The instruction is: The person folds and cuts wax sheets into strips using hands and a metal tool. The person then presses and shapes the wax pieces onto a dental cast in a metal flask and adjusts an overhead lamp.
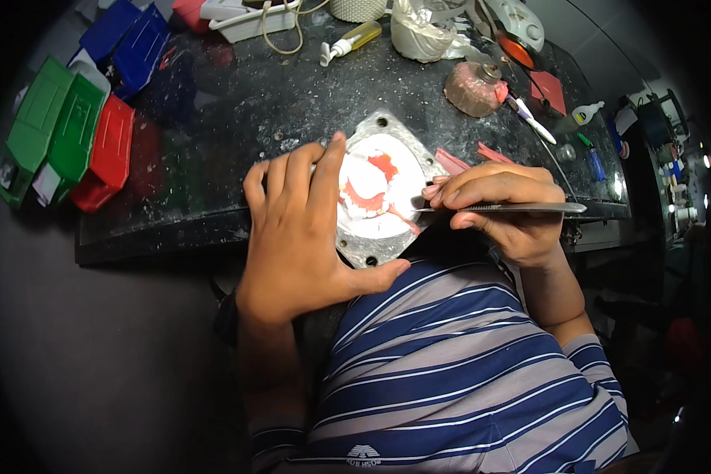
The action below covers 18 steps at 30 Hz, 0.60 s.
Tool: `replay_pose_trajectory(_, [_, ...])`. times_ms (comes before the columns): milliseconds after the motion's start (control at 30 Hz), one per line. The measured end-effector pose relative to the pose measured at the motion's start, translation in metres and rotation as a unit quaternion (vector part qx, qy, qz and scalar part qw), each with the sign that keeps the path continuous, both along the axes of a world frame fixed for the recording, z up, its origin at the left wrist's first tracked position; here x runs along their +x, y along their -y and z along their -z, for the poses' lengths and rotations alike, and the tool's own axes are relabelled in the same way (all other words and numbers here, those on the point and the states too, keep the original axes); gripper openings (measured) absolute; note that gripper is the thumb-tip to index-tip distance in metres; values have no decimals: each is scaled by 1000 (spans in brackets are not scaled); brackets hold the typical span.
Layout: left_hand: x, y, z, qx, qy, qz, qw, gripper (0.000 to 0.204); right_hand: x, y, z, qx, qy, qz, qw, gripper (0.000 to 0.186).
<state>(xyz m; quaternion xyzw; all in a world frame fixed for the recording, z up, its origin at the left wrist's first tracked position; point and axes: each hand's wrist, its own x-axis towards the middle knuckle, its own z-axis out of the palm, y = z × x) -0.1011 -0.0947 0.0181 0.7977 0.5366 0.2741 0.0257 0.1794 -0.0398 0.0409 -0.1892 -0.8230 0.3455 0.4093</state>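
My left hand [296, 229] steadies a grey metal dental flask [359, 254], its fingers along the left side and its thumb at the near corner. White plaster [399, 162] fills the flask, and pieces of red-pink wax [366, 199] lie on it in curved shapes. Pinched in my right hand [505, 201] is a slim metal wax knife [541, 208]. Its tip points left to the right side of the plaster, beside a thin strip of pink wax. Glare washes out part of the plaster, so whether the tip touches cannot be told.
Pink wax strips [450, 161] lie just beyond my right hand. Farther back on the black table [237, 118] are a round burner [475, 88], a pump bottle [350, 43] and a plastic-wrapped bowl [423, 31]. Green [55, 118], red [107, 154] and blue [126, 43] bins stand left.
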Motion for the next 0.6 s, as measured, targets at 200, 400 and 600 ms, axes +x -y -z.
replay_pose_trajectory(200, [-27, -32, 4, -9, 28, 154, 988, 123, -19, -1, -17, 66, 86, -17, 994, 24])
replay_pose_trajectory(400, [-35, -46, 11, -24, 75, 210, 975, 122, -34, -5, -28, 59, 142, -54, 987, 19])
replay_pose_trajectory(600, [-33, -45, 14, -24, 98, 211, 972, 121, -38, -2, -39, 57, 192, -43, 979, 21])
